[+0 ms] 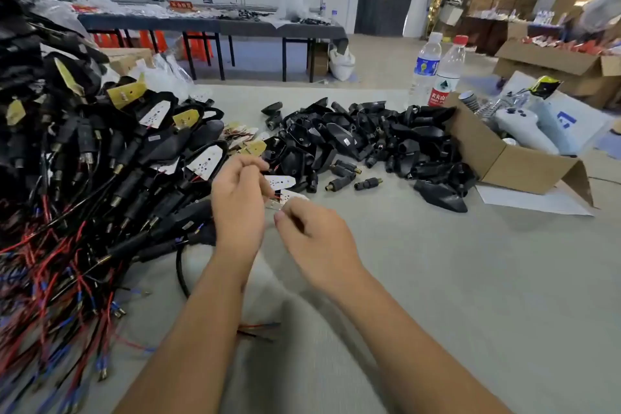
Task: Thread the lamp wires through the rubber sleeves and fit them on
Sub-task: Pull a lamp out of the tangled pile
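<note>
My left hand is raised over the table with its fingers curled, pinching thin red and black lamp wires. My right hand is just right of it and pinches the edge of a small white lamp board that the wires lead to. Loose red and black wire ends show under my left forearm. Another white board lies behind my fingers. Loose black rubber sleeves with brass tips lie beyond my hands. How the fingertips grip is partly hidden.
A big heap of wired black lamps with red, black and blue leads fills the left side. A pile of black lamp housings lies ahead. A cardboard box and two water bottles stand at the right.
</note>
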The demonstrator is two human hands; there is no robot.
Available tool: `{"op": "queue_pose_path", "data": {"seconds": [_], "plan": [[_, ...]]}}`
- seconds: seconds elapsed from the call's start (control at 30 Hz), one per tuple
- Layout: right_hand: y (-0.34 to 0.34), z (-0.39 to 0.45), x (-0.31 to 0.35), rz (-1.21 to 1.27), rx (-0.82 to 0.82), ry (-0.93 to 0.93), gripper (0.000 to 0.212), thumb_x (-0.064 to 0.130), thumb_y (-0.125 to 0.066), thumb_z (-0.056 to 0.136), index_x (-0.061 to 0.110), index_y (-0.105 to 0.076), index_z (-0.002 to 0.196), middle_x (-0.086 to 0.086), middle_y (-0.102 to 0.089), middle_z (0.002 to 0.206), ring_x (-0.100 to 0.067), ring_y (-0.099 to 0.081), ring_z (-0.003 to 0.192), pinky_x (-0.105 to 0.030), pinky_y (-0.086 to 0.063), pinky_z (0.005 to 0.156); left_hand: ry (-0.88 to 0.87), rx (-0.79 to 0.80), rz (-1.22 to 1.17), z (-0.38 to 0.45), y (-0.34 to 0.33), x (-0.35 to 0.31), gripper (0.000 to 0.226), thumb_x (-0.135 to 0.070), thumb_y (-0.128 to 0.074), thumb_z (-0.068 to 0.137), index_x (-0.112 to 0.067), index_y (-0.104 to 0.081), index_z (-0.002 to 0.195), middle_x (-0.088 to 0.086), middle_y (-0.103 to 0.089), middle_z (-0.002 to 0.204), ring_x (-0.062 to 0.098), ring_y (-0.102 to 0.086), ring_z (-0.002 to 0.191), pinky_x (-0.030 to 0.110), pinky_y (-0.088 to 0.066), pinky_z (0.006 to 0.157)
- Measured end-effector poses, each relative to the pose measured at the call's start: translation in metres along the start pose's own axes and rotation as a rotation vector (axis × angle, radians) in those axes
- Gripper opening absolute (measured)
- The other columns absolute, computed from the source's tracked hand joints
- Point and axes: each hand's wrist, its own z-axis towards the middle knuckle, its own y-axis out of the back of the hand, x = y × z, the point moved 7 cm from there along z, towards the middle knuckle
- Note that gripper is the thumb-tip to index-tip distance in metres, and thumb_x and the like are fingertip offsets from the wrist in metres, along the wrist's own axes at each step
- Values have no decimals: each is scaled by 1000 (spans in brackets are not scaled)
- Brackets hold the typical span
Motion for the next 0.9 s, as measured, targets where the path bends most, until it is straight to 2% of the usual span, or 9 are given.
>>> {"op": "queue_pose_path", "data": {"seconds": [0.1,0.2,0.27,0.33,0.4,0.47,0.57,0.77,0.9], "plan": [[-1,15,-26,-151,-45,-64,28,31,-46,97,18,-43,72,3,-47,67,-22,-45,72,-34,-26,60,-12,-6,157,14,-7,12,29,-5,-43,85,-27,-58,73,-8,-54,58,8,-47,57,28,-38,60],[-2,17,-48,-183,-52,-112,19,30,-48,95,21,-50,79,5,-52,79,-22,-52,81,-34,-31,62,-4,66,322,12,-7,30,26,-13,-43,85,-31,-59,75,-11,-58,62,3,-47,56,31,-40,60],[-6,22,-54,-213,-10,-76,12,32,-50,94,22,-56,97,4,-55,97,-21,-53,94,-35,-41,71,-24,124,397,10,-7,34,25,-17,-44,84,-33,-61,75,-13,-61,67,4,-48,55,31,-41,60],[-12,33,-57,-261,69,-81,31,36,-53,92,23,-50,120,1,-49,118,-21,-52,104,-37,-46,80,-128,109,455,13,-7,27,25,-19,-44,84,-34,-60,74,-11,-62,73,8,-54,72,31,-42,67],[-18,41,-60,-286,110,-103,44,38,-55,91,25,-43,131,1,-42,128,-22,-49,111,-36,-43,81,-290,79,678,14,-8,18,22,-15,-47,87,-28,-64,87,-8,-62,95,17,-50,103,31,-40,85],[-23,48,-64,-327,125,-112,47,40,-56,90,27,-42,133,1,-43,130,-21,-45,119,-34,-37,80,-305,121,995,18,-10,29,27,-15,-50,90,-19,-63,114,2,-57,124,25,-39,125,36,-31,102],[-23,54,-69,-344,92,-123,40,41,-52,91,31,-46,130,5,-47,126,-18,-45,118,-32,-32,76,-204,186,1224,21,-16,45,38,-19,-47,93,-22,-55,130,5,-56,131,26,-38,129,41,-26,104],[-13,53,-84,-15,2,-256,25,35,-53,91,34,-62,114,15,-56,114,-5,-54,101,-29,-39,80,-269,62,1133,35,-19,37,19,-18,-58,90,-31,-65,102,-4,-62,105,22,-50,109,40,-24,90],[-8,51,-86,142,-66,-308,15,33,-56,91,35,-61,105,19,-60,105,-3,-55,90,-31,-45,83,-316,6,780,36,-2,27,18,-9,-66,85,-25,-68,93,-8,-67,90,20,-61,97,40,-42,94]]}}
